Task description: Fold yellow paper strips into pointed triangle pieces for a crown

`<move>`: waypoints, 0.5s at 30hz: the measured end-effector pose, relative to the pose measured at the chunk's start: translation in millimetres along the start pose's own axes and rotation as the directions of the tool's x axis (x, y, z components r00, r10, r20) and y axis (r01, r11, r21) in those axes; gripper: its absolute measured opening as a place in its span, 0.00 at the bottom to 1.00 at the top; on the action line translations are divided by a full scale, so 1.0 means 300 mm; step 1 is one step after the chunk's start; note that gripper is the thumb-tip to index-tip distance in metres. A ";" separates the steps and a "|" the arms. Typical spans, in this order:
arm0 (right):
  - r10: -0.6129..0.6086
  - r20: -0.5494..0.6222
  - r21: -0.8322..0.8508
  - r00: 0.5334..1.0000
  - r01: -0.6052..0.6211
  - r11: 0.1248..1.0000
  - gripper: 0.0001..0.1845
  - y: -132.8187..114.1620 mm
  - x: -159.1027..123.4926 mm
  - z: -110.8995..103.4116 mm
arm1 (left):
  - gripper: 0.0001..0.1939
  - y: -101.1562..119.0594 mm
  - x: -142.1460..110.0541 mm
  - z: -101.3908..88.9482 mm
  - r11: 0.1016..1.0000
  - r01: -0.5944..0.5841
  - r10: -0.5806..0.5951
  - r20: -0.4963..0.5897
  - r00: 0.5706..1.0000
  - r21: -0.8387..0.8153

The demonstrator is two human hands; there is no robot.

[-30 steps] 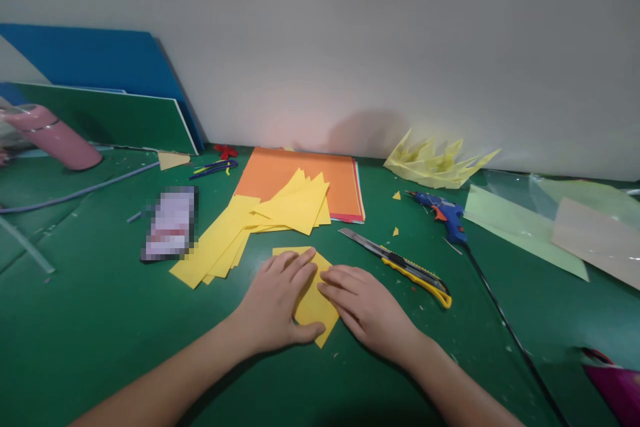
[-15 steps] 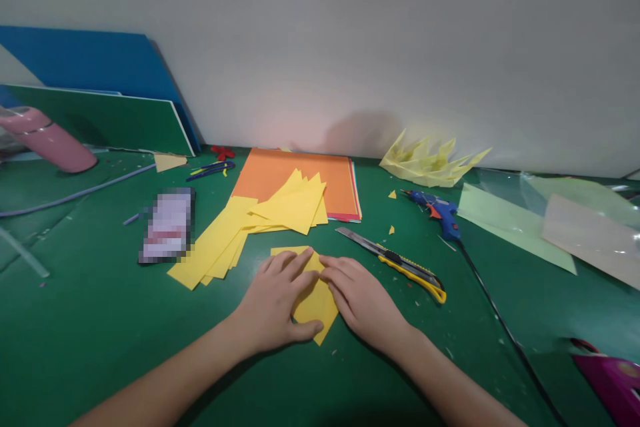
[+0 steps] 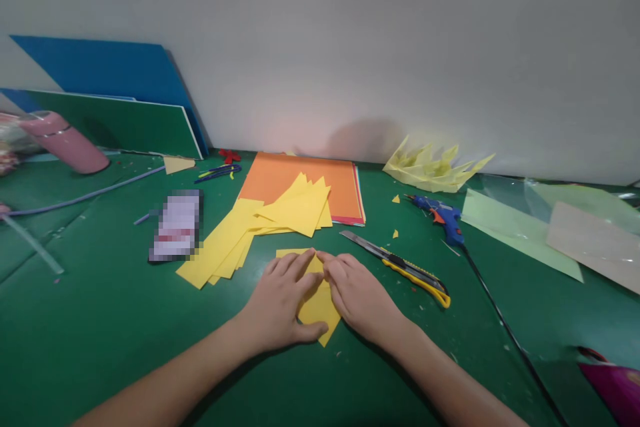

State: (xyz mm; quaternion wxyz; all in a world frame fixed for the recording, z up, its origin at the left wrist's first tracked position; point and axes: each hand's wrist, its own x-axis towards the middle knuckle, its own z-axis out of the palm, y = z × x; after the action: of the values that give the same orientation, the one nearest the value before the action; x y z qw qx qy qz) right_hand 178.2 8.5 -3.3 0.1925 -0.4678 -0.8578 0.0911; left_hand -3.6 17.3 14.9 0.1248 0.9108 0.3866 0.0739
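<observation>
A yellow sheet of paper (image 3: 319, 310) lies on the green table under both of my hands, with a folded part near its top. My left hand (image 3: 280, 307) rests across its left side, fingers stretched out and thumb apart near the lower corner. My right hand (image 3: 357, 293) has its fingers bent and pressed together on the paper's right edge, its index fingertip close to the left fingertips at the top. The fingers hide much of the fold. Just beyond lie several yellow paper strips (image 3: 220, 240), some with pointed ends.
To the right lie a utility knife (image 3: 400, 267), blade out, and a blue glue gun (image 3: 445, 217) with a black cord. A spiky yellow paper piece (image 3: 435, 170) stands by the wall. An orange sheet stack (image 3: 300, 170), a phone (image 3: 176, 223) and a pink bottle (image 3: 70, 143) lie beyond and left.
My right fingers have curled more and drawn in closer to the left fingertips on the paper. The whole view has shifted slightly; my left hand stays in place on the sheet.
</observation>
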 end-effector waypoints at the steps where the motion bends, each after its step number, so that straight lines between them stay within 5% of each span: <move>1: 0.004 0.002 0.003 1.000 -0.004 1.000 0.15 0.003 -0.001 -0.004 | 0.28 0.000 -0.001 0.001 1.000 0.000 0.000 -0.006 1.000 -0.005; 9: 0.000 -0.066 -0.008 0.998 -0.001 1.000 0.10 0.056 -0.028 -0.067 | 0.29 -0.005 -0.003 0.008 1.000 0.002 -0.003 -0.015 1.000 -0.015; 15: -0.134 -0.107 -0.021 0.985 0.132 0.991 0.10 0.090 -0.053 -0.079 | 0.30 -0.004 -0.004 0.007 1.000 0.011 -0.011 -0.016 1.000 -0.014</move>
State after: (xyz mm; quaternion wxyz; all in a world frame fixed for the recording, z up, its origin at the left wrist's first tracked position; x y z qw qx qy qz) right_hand 216.3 9.4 5.2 0.2413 -0.4152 -0.8759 0.0466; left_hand -4.8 16.7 12.5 0.1284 0.9072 0.3919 0.0830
